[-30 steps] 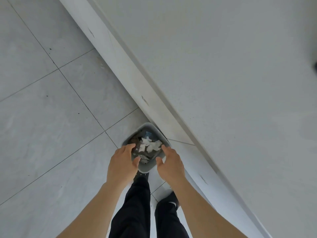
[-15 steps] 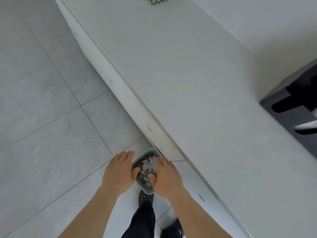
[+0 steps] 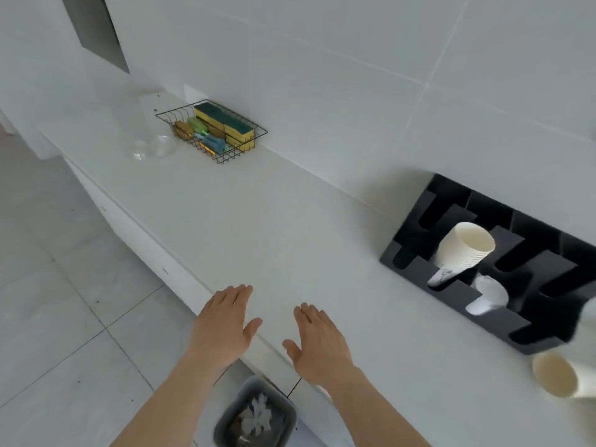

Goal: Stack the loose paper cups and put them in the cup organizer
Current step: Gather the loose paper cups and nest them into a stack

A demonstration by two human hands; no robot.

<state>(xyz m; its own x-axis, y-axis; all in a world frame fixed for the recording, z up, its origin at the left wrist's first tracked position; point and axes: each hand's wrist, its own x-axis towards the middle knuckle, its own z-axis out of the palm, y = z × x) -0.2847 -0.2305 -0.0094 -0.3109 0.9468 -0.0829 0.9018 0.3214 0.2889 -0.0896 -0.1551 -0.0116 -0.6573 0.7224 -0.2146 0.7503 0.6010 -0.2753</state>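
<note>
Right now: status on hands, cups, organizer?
Left hand and right hand open, empty, over counter edge. Cup stack in black organizer; loose cup lying beside it. Nothing in the way.

Two bare forearms are entering from the lower edge, each ending in an uncovered left hand (image 3: 225,324) and right hand (image 3: 317,343). No sleeves are showing along either arm; fingers are appearing ringless, and both wrists are appearing unadorned.
</note>
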